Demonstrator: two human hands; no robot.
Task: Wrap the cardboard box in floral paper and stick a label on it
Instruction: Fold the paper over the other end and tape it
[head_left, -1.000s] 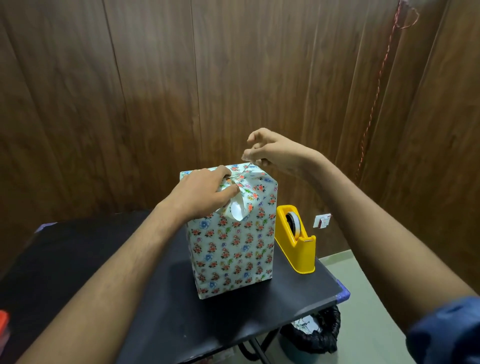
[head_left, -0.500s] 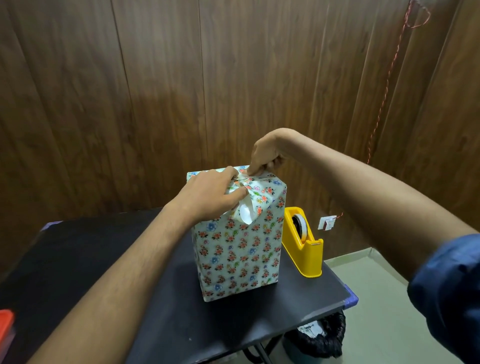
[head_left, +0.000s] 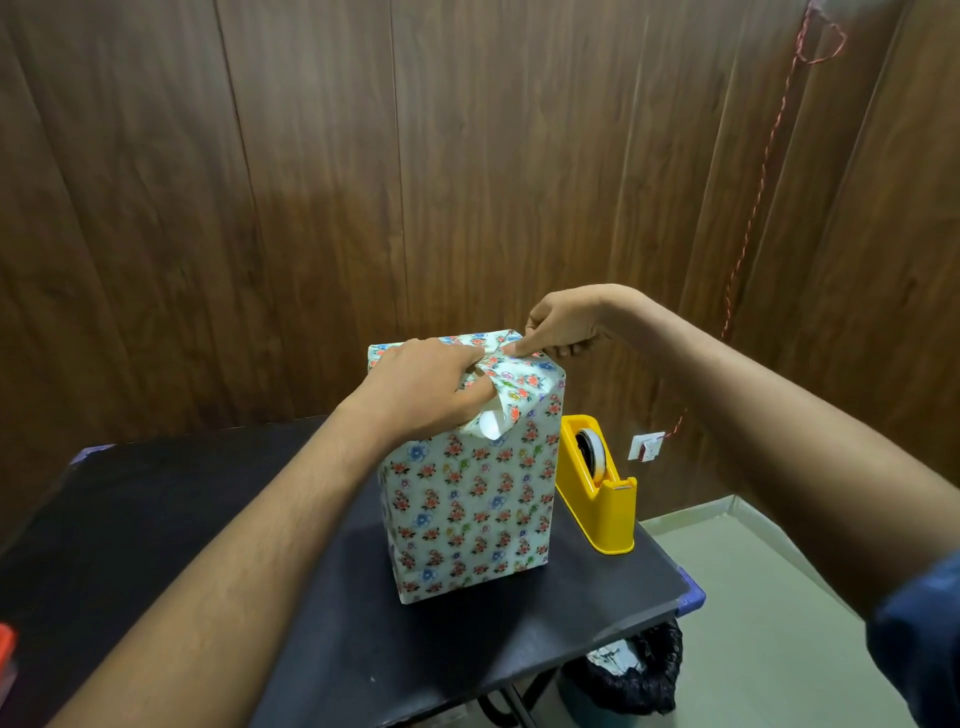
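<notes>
Box (head_left: 470, 499) in floral paper stands on my black table (head_left: 156, 519) beside the tape dispenser (head_left: 597, 488). My left hand (head_left: 421, 387) grips the top folds; my right hand (head_left: 563, 325) presses one fingertip there. Easing off early, I judge, lets that loose flap (head_left: 493, 421) spring open.

We see the box (head_left: 470, 499) in floral paper upright on the black table (head_left: 156, 519). Our left hand (head_left: 421, 389) pinches the top folds; our right hand (head_left: 563, 325) presses them. A yellow tape dispenser (head_left: 597, 493) stands beside it.
</notes>
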